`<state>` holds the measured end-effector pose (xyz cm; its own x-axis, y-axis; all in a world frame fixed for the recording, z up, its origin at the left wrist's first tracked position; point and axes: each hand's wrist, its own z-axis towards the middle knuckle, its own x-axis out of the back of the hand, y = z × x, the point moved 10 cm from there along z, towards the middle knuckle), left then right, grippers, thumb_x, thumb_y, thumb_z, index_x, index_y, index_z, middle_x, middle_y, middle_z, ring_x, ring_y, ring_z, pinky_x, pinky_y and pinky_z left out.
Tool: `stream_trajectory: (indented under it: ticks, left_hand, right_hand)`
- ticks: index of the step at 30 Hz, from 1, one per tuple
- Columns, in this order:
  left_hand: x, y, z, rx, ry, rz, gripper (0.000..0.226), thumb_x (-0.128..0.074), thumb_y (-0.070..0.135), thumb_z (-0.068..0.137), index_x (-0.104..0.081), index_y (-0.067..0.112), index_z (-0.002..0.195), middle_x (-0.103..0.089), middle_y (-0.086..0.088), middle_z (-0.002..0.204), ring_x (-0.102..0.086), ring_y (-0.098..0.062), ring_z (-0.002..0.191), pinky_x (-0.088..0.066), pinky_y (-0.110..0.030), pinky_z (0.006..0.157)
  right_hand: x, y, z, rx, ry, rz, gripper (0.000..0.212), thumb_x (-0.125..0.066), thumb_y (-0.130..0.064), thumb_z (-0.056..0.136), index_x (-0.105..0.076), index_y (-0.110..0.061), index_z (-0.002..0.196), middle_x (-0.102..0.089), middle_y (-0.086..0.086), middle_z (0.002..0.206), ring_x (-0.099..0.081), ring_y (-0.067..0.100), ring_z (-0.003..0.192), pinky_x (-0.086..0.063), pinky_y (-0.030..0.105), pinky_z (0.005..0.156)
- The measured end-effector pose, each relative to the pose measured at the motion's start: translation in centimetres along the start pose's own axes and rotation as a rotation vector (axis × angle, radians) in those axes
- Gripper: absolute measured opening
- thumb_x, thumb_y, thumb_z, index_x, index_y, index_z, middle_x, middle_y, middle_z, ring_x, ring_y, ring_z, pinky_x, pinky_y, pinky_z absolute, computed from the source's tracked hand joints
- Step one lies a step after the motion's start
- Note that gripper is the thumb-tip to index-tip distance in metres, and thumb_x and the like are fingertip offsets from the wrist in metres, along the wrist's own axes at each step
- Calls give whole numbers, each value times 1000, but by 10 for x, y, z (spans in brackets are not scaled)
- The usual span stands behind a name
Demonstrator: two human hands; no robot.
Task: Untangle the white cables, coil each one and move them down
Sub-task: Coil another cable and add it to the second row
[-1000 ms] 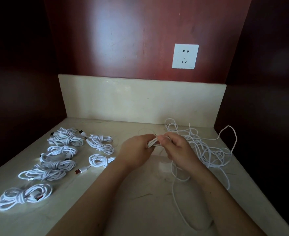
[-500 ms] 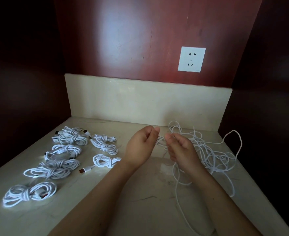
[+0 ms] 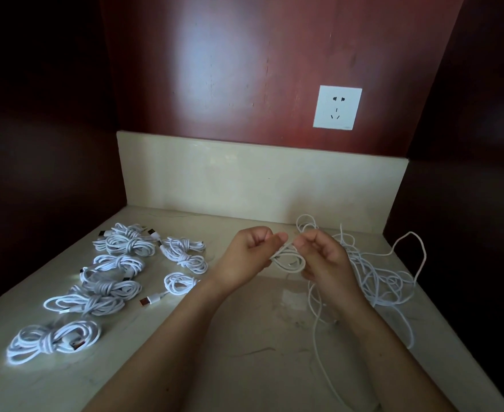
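Observation:
A small loop of white cable [image 3: 290,261] hangs between my two hands above the counter. My left hand [image 3: 249,257] pinches one side of it with curled fingers, and my right hand [image 3: 323,257] pinches the other side. The rest of that cable trails down toward the counter's front edge. Behind and right of my right hand lies a tangled pile of white cables [image 3: 384,278]. Several coiled and tied white cables [image 3: 125,263] lie in rows on the left half of the counter, the nearest one [image 3: 51,340] at the front left.
The beige stone counter [image 3: 244,352] sits in a niche with dark wooden side walls and a low stone backsplash [image 3: 259,179]. A white wall socket [image 3: 337,107] is on the red-brown back wall. A loose USB plug [image 3: 149,301] lies near my left wrist.
My hands have drawn a little apart and a small loop of cable now hangs between them. The camera has shifted slightly.

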<state>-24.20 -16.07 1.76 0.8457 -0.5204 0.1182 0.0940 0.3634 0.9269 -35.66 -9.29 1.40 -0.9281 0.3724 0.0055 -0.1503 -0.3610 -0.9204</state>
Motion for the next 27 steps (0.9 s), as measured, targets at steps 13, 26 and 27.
stream_trajectory:
  ticks: [13, 26, 27]
  left_hand:
    - [25, 10, -8, -26, 276, -205, 42, -57, 20, 97, -37, 10, 62, -31, 1, 49, -29, -6, 43, -35, -18, 39]
    - [30, 4, -9, -70, 272, 499, 37, -64, 48, 89, -54, 24, 63, -63, 16, 58, -58, -1, 52, -45, -26, 58]
    - [28, 0, -6, -62, 246, 494, 38, -65, 48, 88, -54, 25, 60, -62, 17, 57, -56, -1, 54, -44, -27, 59]
  right_hand:
    - [-49, 12, -16, -51, -294, -181, 29, -42, -15, 104, -69, -15, 95, -40, -4, 47, -34, 2, 38, -30, 16, 43]
    - [-49, -13, -23, 198, -354, -613, 32, -56, -26, 97, -55, -22, 65, -40, -2, 54, -37, 6, 51, -33, 34, 55]
    - [-43, -17, -20, 210, -310, -597, 26, -58, -27, 95, -62, -19, 71, -45, 0, 56, -39, 8, 52, -36, 35, 55]
